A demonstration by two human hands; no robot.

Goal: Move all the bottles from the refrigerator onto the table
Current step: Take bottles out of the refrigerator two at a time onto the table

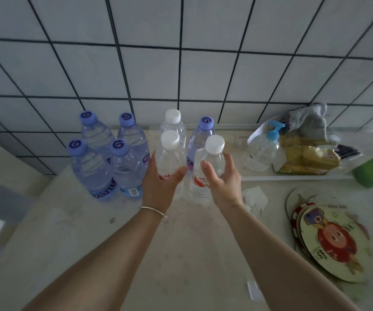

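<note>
We count five purple-capped bottles (95,167), four clustered at nine o'clock and one toward twelve, and three white-capped bottles (173,129) at centre. At three o'clock stands one pump dispenser (262,151); at four o'clock lies a stack of round coasters (329,245), number unclear.

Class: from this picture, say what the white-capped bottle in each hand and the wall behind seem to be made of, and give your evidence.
Both white-capped bottles, in the left hand and right hand, look like thin clear plastic: see-through, with matte white caps. The wall looks like glazed pale tile, with dark grout lines.
</note>
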